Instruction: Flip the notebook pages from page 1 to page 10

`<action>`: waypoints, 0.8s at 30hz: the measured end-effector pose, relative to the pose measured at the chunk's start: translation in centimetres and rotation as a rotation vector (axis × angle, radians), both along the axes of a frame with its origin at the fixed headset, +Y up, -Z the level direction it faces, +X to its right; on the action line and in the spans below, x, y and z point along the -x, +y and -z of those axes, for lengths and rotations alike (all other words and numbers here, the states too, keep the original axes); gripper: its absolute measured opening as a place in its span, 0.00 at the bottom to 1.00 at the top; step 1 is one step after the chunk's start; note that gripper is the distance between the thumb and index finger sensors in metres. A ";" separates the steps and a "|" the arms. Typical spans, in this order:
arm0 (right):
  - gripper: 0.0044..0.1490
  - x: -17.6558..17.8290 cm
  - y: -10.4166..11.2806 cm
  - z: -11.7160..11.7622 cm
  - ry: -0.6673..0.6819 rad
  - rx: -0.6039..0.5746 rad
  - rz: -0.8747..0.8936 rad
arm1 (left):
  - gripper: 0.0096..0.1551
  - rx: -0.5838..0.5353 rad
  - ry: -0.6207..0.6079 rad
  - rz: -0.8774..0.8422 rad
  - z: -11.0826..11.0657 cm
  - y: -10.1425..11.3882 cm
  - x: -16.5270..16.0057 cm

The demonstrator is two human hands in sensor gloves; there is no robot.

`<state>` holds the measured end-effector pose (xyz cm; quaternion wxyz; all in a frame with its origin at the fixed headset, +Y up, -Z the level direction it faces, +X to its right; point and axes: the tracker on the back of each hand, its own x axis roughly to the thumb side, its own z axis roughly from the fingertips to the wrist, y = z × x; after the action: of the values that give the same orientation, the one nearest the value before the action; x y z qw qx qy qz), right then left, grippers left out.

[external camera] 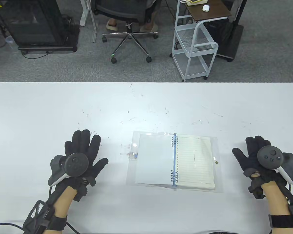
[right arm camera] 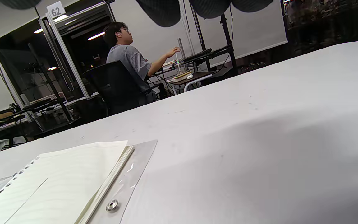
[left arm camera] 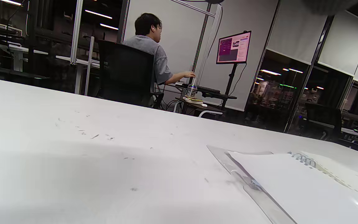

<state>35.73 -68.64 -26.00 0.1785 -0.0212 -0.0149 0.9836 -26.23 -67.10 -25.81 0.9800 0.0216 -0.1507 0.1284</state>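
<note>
**Q:** What lies nearest the viewer, and how are the hands disposed?

**A:** The left hand (external camera: 81, 156) and right hand (external camera: 256, 156) rest palm-down on the white surface (external camera: 146, 107), fingers spread, grasping nothing. Each lies well apart from the notebook (external camera: 174, 162), one on either side; judged from this, it is a neutral flanking pose from which either hand can reach a page.

**Q:** Where is the task's object?

**A:** Between the hands, near the front edge. The notebook lies open and flat: a blank white leaf on the left, a lined cream page (external camera: 196, 160) on the right atop the thicker stack, joined by blue ring binding (external camera: 174, 160). A clear plastic cover (external camera: 216, 165) with a metal snap projects beyond the pages. That most leaves lie to the right suggests the turning is at or near its start.

**Q:** Is any writing legible?

**A:** None on the notebook; a single dark stroke (external camera: 194, 159) marks the lined page, and no page number can be made out. In the right wrist view, a placard (right arm camera: 55, 11) on a distant frame reads "62".

**Q:** What lies beyond?

**A:** A wire cart (external camera: 194, 48) and an office chair (external camera: 129, 29) on grey carpet.
</note>
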 end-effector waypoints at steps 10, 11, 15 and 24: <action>0.58 0.3 -0.3 0.0 -0.001 0.011 0.023 | 0.53 -0.011 -0.007 -0.007 0.0 0.2 0.0; 0.59 0.6 -0.4 0.0 0.004 0.017 0.048 | 0.53 -0.014 -0.010 -0.006 0.0 0.3 0.0; 0.61 2.4 -1.2 0.5 0.036 0.061 0.101 | 0.53 -0.026 -0.019 -0.010 -0.2 0.5 -0.1; 0.66 9.6 -4.4 2.7 0.113 0.316 0.020 | 0.53 -0.026 -0.057 -0.016 -0.4 0.6 -0.4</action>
<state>26.13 -73.06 -28.68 0.1831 0.0064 0.1503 0.9715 -25.86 -66.47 -25.40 0.9738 0.0320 -0.1802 0.1351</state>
